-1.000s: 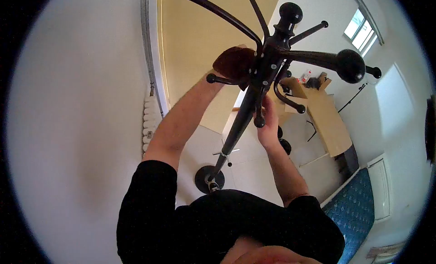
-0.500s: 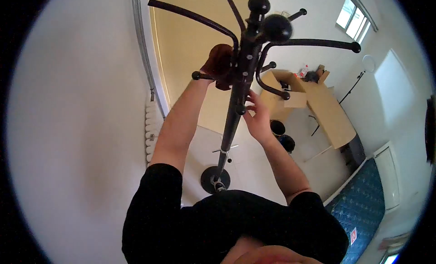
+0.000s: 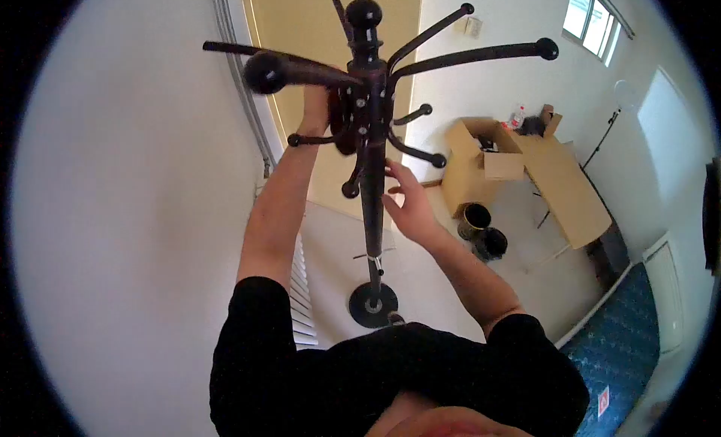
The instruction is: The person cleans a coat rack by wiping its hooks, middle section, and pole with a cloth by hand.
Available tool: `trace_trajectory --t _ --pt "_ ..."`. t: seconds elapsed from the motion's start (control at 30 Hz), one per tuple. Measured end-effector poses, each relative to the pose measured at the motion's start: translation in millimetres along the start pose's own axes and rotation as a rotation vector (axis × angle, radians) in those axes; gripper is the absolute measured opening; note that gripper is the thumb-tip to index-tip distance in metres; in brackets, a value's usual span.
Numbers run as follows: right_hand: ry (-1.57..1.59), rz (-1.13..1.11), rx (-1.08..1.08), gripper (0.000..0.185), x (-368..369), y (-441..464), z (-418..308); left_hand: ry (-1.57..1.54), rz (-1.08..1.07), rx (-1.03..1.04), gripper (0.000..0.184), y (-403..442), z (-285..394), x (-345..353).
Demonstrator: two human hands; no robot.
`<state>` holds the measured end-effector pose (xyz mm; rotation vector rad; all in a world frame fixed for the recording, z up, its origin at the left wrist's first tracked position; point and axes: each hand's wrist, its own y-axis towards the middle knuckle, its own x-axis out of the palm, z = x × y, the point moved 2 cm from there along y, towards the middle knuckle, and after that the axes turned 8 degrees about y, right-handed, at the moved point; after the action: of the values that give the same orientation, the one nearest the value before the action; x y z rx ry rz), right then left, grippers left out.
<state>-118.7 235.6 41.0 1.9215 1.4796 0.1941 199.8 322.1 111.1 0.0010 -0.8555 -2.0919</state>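
Observation:
A dark coat rack [image 3: 373, 174] with ball-tipped curved hooks stands upright in front of me on a round base [image 3: 373, 305]. My left hand [image 3: 316, 110] is raised behind the hooks on the left, its fingers mostly hidden. Against it is a dark brown item [image 3: 342, 121], largely covered by the hooks; its kind does not show. My right hand [image 3: 411, 205] is at the right side of the pole below the hooks. Its fingers are bent and apart, with the fingertips at the pole's edge.
A cardboard box [image 3: 499, 166] and a brown table [image 3: 571, 193] stand at the right, with two dark bins [image 3: 492, 243] below. A blue mattress [image 3: 612, 354] lies at lower right. A white radiator [image 3: 302, 302] and wall [image 3: 128, 196] are at the left.
The rack's top has shifted left in view and its hooks appear turned. The brown item now sits farther behind the hooks. My right hand has moved slightly left and down.

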Motion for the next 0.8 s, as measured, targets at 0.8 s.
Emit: trace_trajectory --t 0.8 --pt "0.275 -1.323 -0.127 0.071 -57.4 -128.0 258.8 0.173 0.741 -0.986 0.034 -526.1 -236.0 194.3"
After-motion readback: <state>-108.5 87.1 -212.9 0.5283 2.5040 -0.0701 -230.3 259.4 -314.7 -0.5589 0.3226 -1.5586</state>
